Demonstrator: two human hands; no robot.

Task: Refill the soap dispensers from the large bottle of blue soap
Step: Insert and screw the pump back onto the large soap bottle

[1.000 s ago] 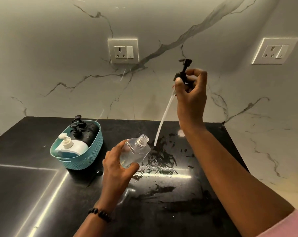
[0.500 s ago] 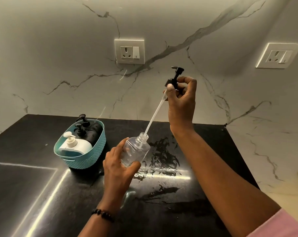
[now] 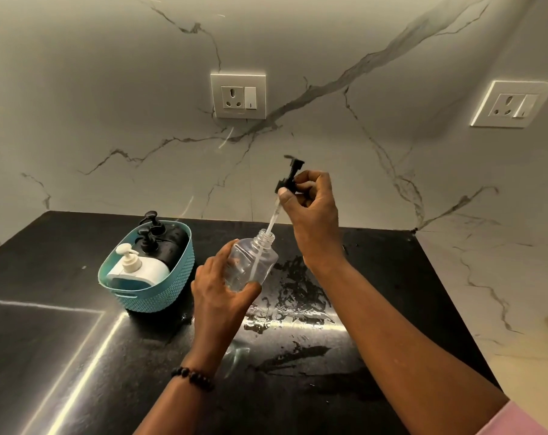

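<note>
My left hand [image 3: 217, 288] grips a small clear dispenser bottle [image 3: 253, 263], tilted with its open neck toward the upper right, above the black counter. It looks empty. My right hand [image 3: 313, 211] pinches a black pump head [image 3: 290, 177] above the bottle. The pump's white tube [image 3: 272, 219] runs down through the neck and into the bottle. A teal basket [image 3: 154, 295] on the left holds a white pump dispenser [image 3: 140, 266] and two black pump dispensers [image 3: 159, 240]. No large bottle of blue soap is in view.
The black counter [image 3: 46, 340] is wet and streaked around the middle [image 3: 291, 296]. A marble wall with two socket plates [image 3: 238, 95] [image 3: 512, 103] stands behind. The counter ends at the right, where pale marble [image 3: 486, 293] begins.
My right hand came down and to the left with the pump. Its tube, first outside the bottle, has slid well into the neck. My left hand kept the bottle nearly still.
</note>
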